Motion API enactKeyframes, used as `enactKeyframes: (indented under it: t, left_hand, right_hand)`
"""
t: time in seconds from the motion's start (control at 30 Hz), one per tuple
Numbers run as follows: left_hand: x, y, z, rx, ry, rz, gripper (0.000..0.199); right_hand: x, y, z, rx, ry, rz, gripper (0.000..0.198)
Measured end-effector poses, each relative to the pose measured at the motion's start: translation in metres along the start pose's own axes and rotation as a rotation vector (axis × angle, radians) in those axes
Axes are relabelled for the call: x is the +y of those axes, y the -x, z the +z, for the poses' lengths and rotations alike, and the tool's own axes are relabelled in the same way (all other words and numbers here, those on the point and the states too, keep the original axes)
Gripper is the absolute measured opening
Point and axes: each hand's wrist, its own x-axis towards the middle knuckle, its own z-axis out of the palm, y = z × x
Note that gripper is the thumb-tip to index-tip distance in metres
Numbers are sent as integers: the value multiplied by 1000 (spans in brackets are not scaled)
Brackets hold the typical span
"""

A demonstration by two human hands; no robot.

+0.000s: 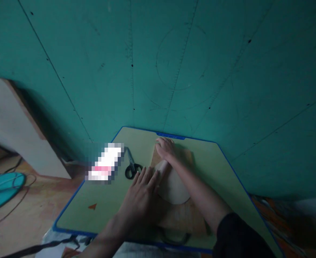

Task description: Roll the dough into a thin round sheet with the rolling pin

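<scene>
Head view: left hand (142,191) fingers outstretched, laid at the near-left end of what looks like a rolling pin (164,175); right hand (165,148) fingers bent at its far end, can't tell if they wrap it. Pin lies across a pale flat dough round (176,190) on the wooden board (185,218). Pin likely stiff, light; hold both ends. Dough probably soft, easily torn; lift with flat palm under near edge. Scissors (131,168) left on the table (217,161).

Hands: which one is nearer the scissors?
The left hand, nearer the camera, its fingers close to the black-handled scissors; the right hand is farther off, near the far end of the wooden board.
</scene>
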Motion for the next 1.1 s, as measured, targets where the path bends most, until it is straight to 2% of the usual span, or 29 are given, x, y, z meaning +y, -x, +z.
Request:
enactKeyframes:
  t: [0.13,0.27,0.4,0.5,0.63,0.73,0.93,1.1]
  left_hand:
    - [19,4,5,14,58,65,64]
    - [51,14,12,7,139,157,71]
    - [70,24,12,-3,166,220,87]
    - [67,30,7,4,168,257,87]
    - [44,33,0,9,131,208,77]
    - [21,33,-2,50,123,135,74]
    - [-16,33,-7,111,109,-24,47]
    - [-26,24,-6,145,-1,-33,40]
  right_hand:
    - [18,21,-6,6,8,-16,40]
    - [51,70,-17,-1,33,-50,45]
    - [69,118,-23,14,62,-228,48]
    - [61,132,-22,10,46,-335,51]
    - [33,118,-17,-28,-12,-307,56]
    - [10,92,-13,-72,-35,-260,57]
    - [-31,40,0,-183,39,-101,52]
    - [-52,19,7,-120,28,-107,56]
